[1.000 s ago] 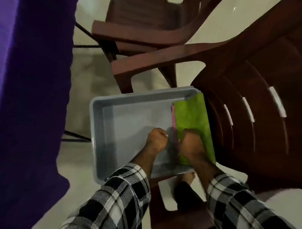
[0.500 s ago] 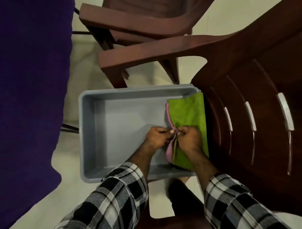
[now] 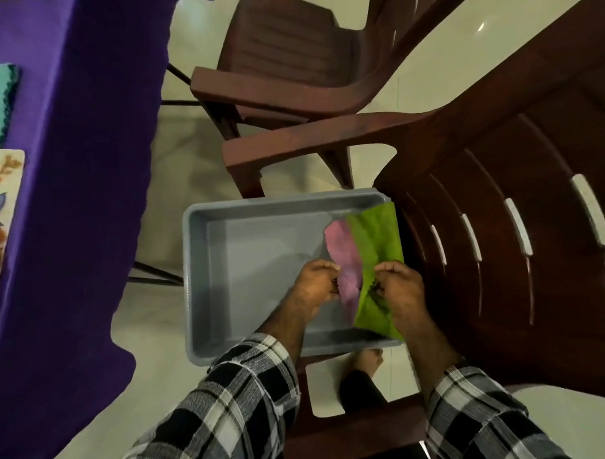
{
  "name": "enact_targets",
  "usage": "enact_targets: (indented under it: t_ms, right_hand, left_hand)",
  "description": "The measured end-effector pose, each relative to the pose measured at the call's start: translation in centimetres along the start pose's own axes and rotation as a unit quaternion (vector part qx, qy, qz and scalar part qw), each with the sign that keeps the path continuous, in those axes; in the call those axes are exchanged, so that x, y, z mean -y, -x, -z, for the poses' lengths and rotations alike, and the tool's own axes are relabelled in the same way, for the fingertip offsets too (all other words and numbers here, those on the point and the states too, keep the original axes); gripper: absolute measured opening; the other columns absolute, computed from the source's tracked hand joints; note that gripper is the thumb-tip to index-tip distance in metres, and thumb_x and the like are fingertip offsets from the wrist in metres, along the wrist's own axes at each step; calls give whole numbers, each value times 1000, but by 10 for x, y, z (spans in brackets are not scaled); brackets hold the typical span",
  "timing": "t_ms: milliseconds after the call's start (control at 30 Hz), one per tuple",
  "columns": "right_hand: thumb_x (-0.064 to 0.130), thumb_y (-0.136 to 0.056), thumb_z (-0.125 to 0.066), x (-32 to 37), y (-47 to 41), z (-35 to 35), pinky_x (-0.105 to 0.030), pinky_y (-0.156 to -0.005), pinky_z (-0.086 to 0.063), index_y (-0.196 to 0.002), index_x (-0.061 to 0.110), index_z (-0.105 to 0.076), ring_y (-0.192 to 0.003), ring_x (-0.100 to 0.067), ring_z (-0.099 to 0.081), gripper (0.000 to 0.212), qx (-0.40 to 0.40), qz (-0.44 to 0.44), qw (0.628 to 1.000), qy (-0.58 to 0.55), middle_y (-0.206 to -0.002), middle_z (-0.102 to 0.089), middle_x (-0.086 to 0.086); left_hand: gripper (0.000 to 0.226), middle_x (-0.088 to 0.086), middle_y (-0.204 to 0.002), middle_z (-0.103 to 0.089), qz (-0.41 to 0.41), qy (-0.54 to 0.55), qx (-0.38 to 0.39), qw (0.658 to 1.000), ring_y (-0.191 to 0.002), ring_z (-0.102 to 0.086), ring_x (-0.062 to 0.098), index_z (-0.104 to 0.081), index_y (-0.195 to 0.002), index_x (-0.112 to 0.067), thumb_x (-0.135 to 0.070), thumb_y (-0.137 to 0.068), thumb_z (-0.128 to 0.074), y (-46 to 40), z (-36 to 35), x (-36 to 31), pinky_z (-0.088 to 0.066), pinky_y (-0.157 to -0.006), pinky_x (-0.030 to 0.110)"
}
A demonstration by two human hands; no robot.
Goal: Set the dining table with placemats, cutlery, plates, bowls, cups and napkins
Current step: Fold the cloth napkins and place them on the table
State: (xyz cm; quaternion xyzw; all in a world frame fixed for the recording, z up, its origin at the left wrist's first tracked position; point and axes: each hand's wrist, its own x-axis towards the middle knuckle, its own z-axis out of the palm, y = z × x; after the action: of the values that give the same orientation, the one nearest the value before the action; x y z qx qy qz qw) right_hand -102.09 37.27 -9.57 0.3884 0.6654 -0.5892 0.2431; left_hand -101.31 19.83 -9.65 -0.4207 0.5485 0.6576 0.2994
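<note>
A grey plastic tray [image 3: 245, 254] rests on the seat of a brown chair. At its right end lie two cloth napkins: a pink napkin [image 3: 344, 261] and a green napkin [image 3: 379, 239]. My left hand [image 3: 314, 283] pinches the edge of the pink napkin and lifts it off the green one. My right hand [image 3: 400, 287] pinches the green napkin's near edge. Both cloths are partly raised and peeled apart.
The near brown plastic chair [image 3: 500, 219] holds the tray; a second brown chair [image 3: 293, 57] stands behind it. The table under a purple cloth [image 3: 84, 153] fills the left side, with a patterned placemat [image 3: 0, 201] and a teal napkin [image 3: 2, 105] at the frame edge. Pale floor lies below.
The two hands have pulled the stacked napkins apart: the pink one, earlier just an edge under the green, now shows as a wide strip. The view has shifted to show the table top.
</note>
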Motion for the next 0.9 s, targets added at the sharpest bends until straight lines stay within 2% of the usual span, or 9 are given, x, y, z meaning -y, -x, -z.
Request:
enact_targets:
  t_ms: [133, 267, 367, 467, 567, 633, 700, 800, 900]
  right_hand:
    - [-8, -83, -73, 12, 25, -1, -30, -58, -55, -77, 9, -77, -62, -22, -66, 19, 24, -34, 996, -78, -71, -74, -9]
    - [-16, -81, -74, 24, 49, 13, -30, -58, -56, -88, 7, -72, -62, -23, -68, 24, 58, -38, 990, -125, -80, -73, -14]
    - [-18, -89, -62, 46, 70, 25, -28, -58, -62, -103, -1, -71, -66, -18, -75, 23, 107, -37, 973, -201, -81, -76, -13]
    - [-17, -94, -53, 70, 95, 27, -28, -69, -64, -112, -3, -71, -76, -20, -76, 29, 158, -16, 958, -237, -92, -77, -15]
    - [-17, -98, -44, 89, 116, 13, -29, -71, -65, -116, -2, -71, -78, -19, -76, 36, 194, -8, 952, -236, -95, -75, -16]
    - [-17, -98, -45, 101, 129, -2, -29, -73, -63, -124, -4, -68, -78, -18, -74, 37, 209, 1, 954, -215, -97, -70, -16]
    - [-18, -96, -48, 113, 143, -19, -29, -72, -64, -124, -4, -67, -78, -19, -75, 36, 226, 13, 956, -188, -95, -72, -14]
    - [-19, -94, -56, 132, 171, -42, -29, -61, -64, -108, -1, -70, -70, -25, -75, 27, 256, 42, 959, -111, -83, -77, -13]
    - [-11, -88, -73, 147, 199, -56, -27, -56, -61, -91, 5, -74, -73, -32, -68, 17, 272, 145, 949, 63, -84, -75, -19]
  left_hand:
    - [37, 4, -78, -68, -71, -64, -20, 995, -65, -62, 15, -59, -89, -19, 18, -88, -63, 11, -3, 9, -49, -59, 29]
    - [25, 5, -77, -76, -168, -263, -36, 949, -70, -67, 1, -79, -85, -1, 17, -87, -62, 20, 4, 11, -54, -71, 20]
    - [28, 10, -119, -77, -123, -416, -78, 897, -109, -72, 20, -80, -117, -14, -18, -91, -71, 41, 14, -1, -54, -94, 25]
    - [65, 18, -165, -34, -103, -465, -41, 879, -151, -38, 36, -59, -145, -27, -40, -84, -78, 63, 19, -13, -38, -122, 37]
    - [57, 18, -135, -58, -114, -218, 66, 967, -121, -59, 29, -67, -115, -22, -16, -59, -75, 98, 30, -30, -52, -96, 33]
    - [52, 5, -105, -72, -82, -86, 148, 982, -92, -69, 16, -61, -111, -14, -6, -61, -70, 130, 39, -41, -56, -77, 28]
    - [45, -4, -97, -77, -128, -59, 176, 974, -87, -73, 10, -61, -112, -14, -1, -72, -75, 162, 48, -49, -58, -76, 27]
    - [49, -2, -104, -75, -215, -85, 115, 966, -90, -71, 12, -60, -118, -13, 8, -81, -85, 189, 59, -49, -59, -75, 26]
    - [46, -1, -89, -67, -279, -109, -30, 954, -78, -62, 14, -57, -104, -19, -17, -72, -90, 214, 85, -41, -56, -64, 34]
